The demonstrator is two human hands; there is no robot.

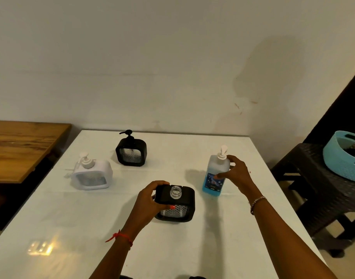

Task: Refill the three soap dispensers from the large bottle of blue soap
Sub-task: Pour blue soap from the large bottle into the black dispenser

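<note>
Pale wall [152, 67] backs a white desk [192, 248], where nearest stands the open black dispenser [178, 206], pump off and clear neck bare, its top left corner gripped by the left hand [148, 196] with fingers curled round it. Just right of that dispenser stands the blue soap bottle [213, 178], pump on, the right hand [237, 174] beside it, fingers spread, thumb at the label. Farther left of the dispenser sits a white dispenser [92, 174], and beyond it a second black dispenser [131, 151].

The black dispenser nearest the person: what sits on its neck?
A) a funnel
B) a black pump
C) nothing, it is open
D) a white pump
C: the near black dispenser shows a bare, clear neck with no pump, while the left hand grips its body.
</note>
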